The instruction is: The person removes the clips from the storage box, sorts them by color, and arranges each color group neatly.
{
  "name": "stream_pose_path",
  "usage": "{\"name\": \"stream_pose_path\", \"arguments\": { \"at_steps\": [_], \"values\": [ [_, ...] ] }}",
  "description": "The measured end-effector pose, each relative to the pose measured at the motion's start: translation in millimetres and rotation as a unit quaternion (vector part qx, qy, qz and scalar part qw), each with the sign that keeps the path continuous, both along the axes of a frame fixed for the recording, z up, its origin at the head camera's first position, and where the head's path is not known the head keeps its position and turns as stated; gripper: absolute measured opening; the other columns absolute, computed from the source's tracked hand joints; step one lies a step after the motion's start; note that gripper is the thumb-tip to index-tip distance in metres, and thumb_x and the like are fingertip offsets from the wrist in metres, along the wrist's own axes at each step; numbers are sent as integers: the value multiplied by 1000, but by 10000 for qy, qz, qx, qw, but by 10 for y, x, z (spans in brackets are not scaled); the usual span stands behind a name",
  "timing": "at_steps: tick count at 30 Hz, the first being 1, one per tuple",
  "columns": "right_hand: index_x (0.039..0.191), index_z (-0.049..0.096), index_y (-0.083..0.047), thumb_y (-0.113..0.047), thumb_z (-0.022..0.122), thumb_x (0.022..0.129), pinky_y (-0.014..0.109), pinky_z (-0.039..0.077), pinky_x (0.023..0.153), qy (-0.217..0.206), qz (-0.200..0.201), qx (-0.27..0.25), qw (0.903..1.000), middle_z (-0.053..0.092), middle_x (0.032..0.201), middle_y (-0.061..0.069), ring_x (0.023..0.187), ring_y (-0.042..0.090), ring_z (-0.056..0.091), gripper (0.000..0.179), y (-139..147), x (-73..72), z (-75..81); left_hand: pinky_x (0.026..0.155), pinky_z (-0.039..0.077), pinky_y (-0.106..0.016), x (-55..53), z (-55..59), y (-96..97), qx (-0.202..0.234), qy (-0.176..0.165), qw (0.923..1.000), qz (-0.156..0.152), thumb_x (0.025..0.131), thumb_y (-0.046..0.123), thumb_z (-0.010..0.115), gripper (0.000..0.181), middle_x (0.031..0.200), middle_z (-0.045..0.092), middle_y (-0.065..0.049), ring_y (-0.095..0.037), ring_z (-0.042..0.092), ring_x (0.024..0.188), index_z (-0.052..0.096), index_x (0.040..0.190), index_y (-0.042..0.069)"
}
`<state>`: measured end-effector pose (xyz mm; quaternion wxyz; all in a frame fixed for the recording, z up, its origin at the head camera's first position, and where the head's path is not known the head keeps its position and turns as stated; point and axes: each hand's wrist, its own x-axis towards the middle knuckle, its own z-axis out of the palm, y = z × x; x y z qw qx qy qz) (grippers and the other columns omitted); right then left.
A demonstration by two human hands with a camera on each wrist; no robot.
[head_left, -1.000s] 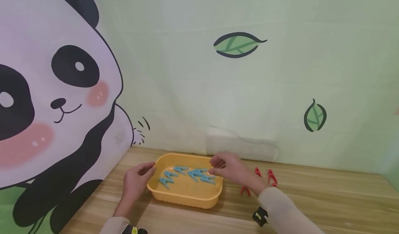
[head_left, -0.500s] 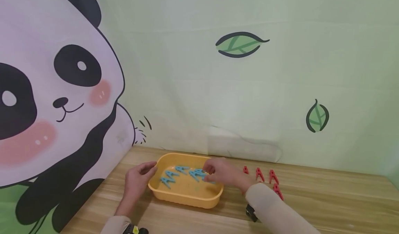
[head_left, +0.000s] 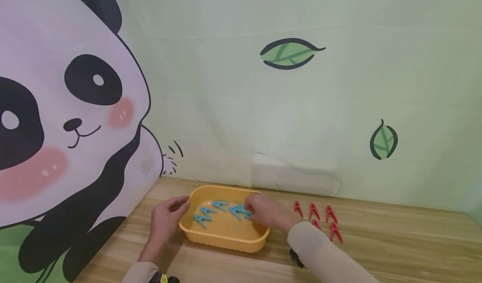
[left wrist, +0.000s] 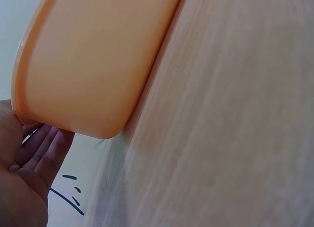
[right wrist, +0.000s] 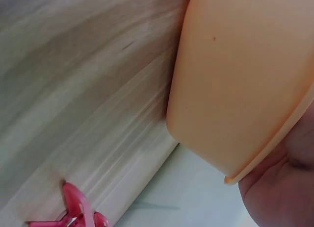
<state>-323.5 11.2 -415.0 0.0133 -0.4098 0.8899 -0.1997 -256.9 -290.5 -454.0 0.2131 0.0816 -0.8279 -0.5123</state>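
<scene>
Several blue plastic clothespins (head_left: 220, 204) lie in a yellow plastic basin (head_left: 222, 242) on the table. My left hand (head_left: 167, 216) holds the basin's left end, its thumb at the rim and its fingers against the outer wall, as the left wrist view shows. My right hand (head_left: 265, 209) reaches over the right rim with curled fingers, at a blue clothespin (head_left: 247, 217) mostly hidden beneath it. The fingertips are out of sight. In the right wrist view, part of that hand (right wrist: 284, 188) shows beyond the basin's rim.
Several red clothespins (head_left: 314, 211) lie on the wooden table (head_left: 406, 241) to the right of the basin, beside the right forearm. A light green wall cloth (head_left: 226, 107) with a panda and leaves stands behind the table.
My right hand has moved left and down into the basin, and its fingers have closed over a blue clothespin. The right forearm uncovers more red clothespins. The left hand keeps its place.
</scene>
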Motion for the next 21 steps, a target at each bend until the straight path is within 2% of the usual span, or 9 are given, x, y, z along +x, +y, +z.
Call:
{"name": "stream_pose_path", "arguments": {
  "at_steps": [5,8,16,21],
  "values": [
    [101,74,0,8,83,84,35,60,83,-83,144,-102,9998,73,97,9,90,23,68,21,7,23,25,83,56,-15,3,7,8,-29,-12,10000,12,101,11,75,24,120,76,-18,-31,73,111,77,122,-2],
    [100,73,0,6,86,84,34,59,83,-165,175,-103,9997,74,97,9,91,22,68,21,6,37,33,83,56,-16,2,6,6,-42,-11,10000,12,101,10,75,24,120,76,-18,-32,73,111,77,122,-2],
    [92,72,-6,-4,89,84,31,54,74,117,-92,514,9986,67,85,0,76,14,55,18,-40,76,38,85,57,-19,-1,-9,-2,-123,-77,9999,9,101,11,74,25,121,76,-17,-31,72,112,76,123,-1],
    [91,73,-6,-2,87,85,32,56,75,128,-122,518,9985,68,86,1,77,15,57,16,-46,81,47,82,56,-15,-5,-8,-1,-107,-74,9999,13,101,11,74,25,121,76,-17,-31,72,111,77,123,-1]
  ]
}}
